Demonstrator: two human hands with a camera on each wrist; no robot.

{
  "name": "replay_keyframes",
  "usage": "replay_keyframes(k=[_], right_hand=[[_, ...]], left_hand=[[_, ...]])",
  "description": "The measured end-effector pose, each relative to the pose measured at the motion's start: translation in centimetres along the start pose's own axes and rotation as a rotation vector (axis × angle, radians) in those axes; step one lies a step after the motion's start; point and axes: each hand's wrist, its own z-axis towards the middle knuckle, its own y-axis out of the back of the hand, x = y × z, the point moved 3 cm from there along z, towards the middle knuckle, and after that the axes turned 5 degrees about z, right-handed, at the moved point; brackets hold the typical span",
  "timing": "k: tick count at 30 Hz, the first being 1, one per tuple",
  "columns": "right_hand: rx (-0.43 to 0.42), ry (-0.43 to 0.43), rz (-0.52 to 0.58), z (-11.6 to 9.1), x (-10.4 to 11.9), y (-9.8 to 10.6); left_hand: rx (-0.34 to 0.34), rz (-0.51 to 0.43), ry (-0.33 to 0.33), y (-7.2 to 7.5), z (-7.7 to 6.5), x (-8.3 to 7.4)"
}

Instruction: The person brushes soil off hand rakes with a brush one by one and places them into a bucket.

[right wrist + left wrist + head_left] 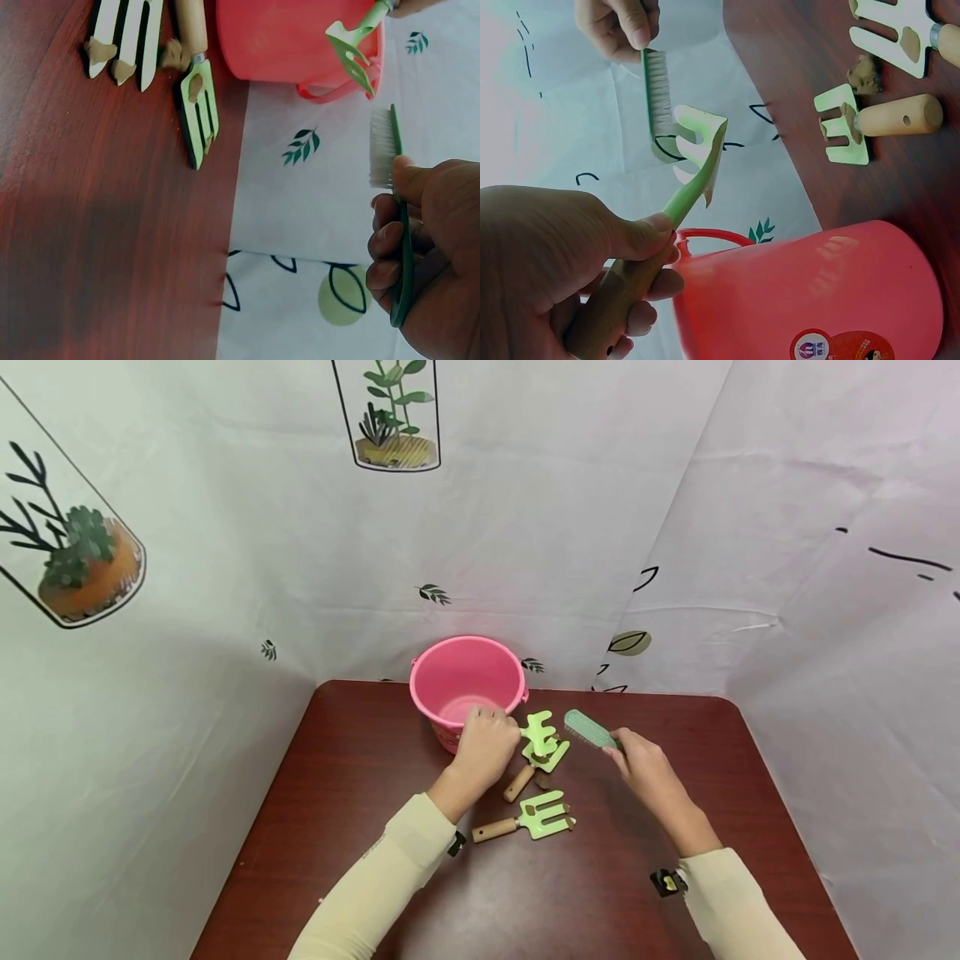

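Note:
My left hand (487,747) grips the wooden handle of a small garden rake (694,169) with bent light-green tines. The rake is raised beside the pink bucket (447,710), near its rim. In my right hand (647,770) is a green brush (401,225) with white bristles, held by its handle, thumb along its back. The bristles face the rake's head, and the two tools are close together in the left wrist view. On the table below lie two light-green garden forks with wooden handles, one fork (517,828) nearer me, the other fork (519,783) by the bucket.
Brown clumps of dirt (865,74) stick to the forks and lie beside them on the dark red wooden table (360,760). A white printed cloth (555,527) hangs behind the table and along both sides. The bucket stands at the table's back edge.

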Motion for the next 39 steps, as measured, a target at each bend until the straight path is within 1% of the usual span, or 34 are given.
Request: replay_keyframes(k=[6, 11, 16, 21, 25, 28, 31, 36, 39], right_hand=[[0.021, 0.027, 0.001, 0.8, 1.6, -0.4], [0.033, 0.063, -0.032, 1.4, 2.9, -1.0], [0.041, 0.093, -0.059, 1.7, 3.9, -1.3], [0.084, 0.078, -0.141, 2.0, 4.7, -1.5], [0.11, 0.078, -0.228, 2.2, 5.2, -1.3], [0.108, 0.088, -0.264, 2.4, 5.4, -1.2], [0.111, 0.091, -0.276, 2.3, 5.4, -1.1], [0.12, 0.086, -0.272, 2.3, 5.0, -0.8], [0.122, 0.067, -0.255, 2.3, 4.8, -0.6]], left_hand=[[0.009, -0.005, -0.005, 0.0, 0.1, -0.2], [0.018, -0.008, -0.004, 0.2, 0.3, -0.3], [0.011, 0.003, -0.001, 0.4, 0.4, -0.5], [0.003, 0.009, -0.007, 0.4, 0.5, -0.6], [0.028, 0.007, -0.011, 0.4, 0.5, -0.7], [0.046, 0.009, -0.008, 0.3, 0.5, -0.7], [0.053, 0.012, -0.007, 0.2, 0.5, -0.7], [0.049, 0.01, -0.008, 0.0, 0.4, -0.6], [0.047, 0.019, -0.007, 0.1, 0.3, -0.4]])
